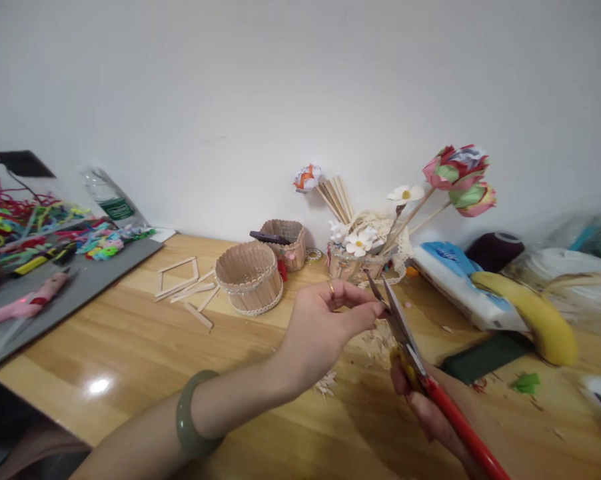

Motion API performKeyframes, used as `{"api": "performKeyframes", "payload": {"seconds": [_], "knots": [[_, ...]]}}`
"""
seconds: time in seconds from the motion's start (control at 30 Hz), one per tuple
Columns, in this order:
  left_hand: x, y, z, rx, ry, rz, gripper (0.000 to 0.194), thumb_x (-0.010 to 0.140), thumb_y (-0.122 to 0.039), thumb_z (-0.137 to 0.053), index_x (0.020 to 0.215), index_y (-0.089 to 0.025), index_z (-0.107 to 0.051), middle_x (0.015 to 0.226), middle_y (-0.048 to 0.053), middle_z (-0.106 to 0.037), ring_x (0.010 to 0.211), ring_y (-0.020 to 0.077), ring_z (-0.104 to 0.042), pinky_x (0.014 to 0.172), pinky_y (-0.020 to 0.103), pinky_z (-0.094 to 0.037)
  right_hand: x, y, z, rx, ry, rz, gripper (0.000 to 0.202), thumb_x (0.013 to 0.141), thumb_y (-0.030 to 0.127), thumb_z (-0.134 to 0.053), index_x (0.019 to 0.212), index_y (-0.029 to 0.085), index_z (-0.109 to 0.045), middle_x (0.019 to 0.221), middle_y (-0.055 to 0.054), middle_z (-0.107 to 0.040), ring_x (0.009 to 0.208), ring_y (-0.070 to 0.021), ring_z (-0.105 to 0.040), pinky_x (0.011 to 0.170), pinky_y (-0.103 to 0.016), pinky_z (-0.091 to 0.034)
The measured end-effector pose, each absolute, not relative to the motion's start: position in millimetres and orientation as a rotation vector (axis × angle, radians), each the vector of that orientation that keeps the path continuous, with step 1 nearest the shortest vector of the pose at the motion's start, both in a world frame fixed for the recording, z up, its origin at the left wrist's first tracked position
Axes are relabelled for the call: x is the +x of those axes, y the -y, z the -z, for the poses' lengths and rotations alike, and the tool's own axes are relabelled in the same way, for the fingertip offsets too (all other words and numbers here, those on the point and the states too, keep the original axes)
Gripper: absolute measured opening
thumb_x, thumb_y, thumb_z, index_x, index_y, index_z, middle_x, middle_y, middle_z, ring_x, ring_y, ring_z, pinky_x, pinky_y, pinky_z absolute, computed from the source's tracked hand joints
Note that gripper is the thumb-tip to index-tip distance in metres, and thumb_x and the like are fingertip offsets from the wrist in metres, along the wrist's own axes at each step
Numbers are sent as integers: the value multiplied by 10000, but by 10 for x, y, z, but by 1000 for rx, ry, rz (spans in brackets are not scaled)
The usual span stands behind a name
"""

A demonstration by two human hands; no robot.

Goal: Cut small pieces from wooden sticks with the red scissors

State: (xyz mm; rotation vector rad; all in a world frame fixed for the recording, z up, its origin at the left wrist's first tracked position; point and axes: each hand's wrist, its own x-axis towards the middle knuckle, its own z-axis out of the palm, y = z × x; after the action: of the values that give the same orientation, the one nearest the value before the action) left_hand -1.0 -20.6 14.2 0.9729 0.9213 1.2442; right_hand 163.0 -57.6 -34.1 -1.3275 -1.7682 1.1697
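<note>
My right hand [430, 407] grips a pair of scissors [403, 330] with a red and a yellow handle. Their blades are parted and point up and away, beside the fingertips of my left hand [325, 327]. That left hand is closed in a pinch, its thumb against the fingers; whatever it holds is too small to make out. Pale shavings [325, 385] lie on the wooden table [260, 427] below. Just beyond my hands stands a decorated basket [340, 265] with white flowers, lace and sticks in it.
Left of my hands stand a round stick basket [250, 287] and another basket [293, 257] with a dark phone on it. Loose wooden sticks [185, 287] lie nearby. At right are a tissue pack [465, 287], a banana [540, 320] and a dark green block [485, 355]. A grey mat [80, 287] bears colourful strands.
</note>
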Motion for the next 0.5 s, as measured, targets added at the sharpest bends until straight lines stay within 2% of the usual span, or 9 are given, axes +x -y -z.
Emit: {"api": "performKeyframes", "payload": {"seconds": [0.17, 0.37, 0.5], "knots": [[-7, 211, -141, 1011, -952, -1238, 119, 622, -206, -720, 638, -124, -635, 600, -2, -629, 560, 72, -544, 595, 214, -455, 1640, 583, 388, -1402, 1757, -1095, 602, 659, 832, -379, 607, 234, -421, 517, 37, -380, 462, -128, -334, 427, -256, -280], [-12, 226, -163, 1040, -971, -1227, 121, 620, -210, -716, 637, -125, -631, 602, -3, -623, 569, 76, -539, 598, 217, -445, 1639, 612, 381, -1450, 1763, -1129, 600, 678, 823, -370, 592, 229, -395, 513, 60, -324, 413, -99, -272, 383, -245, -211], [-15, 224, -176, 1016, -966, -1214, 127, 617, -213, -718, 632, -128, -625, 593, -7, -617, 557, 76, -538, 593, 221, -450, 1624, 616, 340, -1472, 1787, -1026, 614, 675, 836, -343, 574, 232, -380, 532, 51, -319, 483, -125, -298, 450, -258, -263]]}}
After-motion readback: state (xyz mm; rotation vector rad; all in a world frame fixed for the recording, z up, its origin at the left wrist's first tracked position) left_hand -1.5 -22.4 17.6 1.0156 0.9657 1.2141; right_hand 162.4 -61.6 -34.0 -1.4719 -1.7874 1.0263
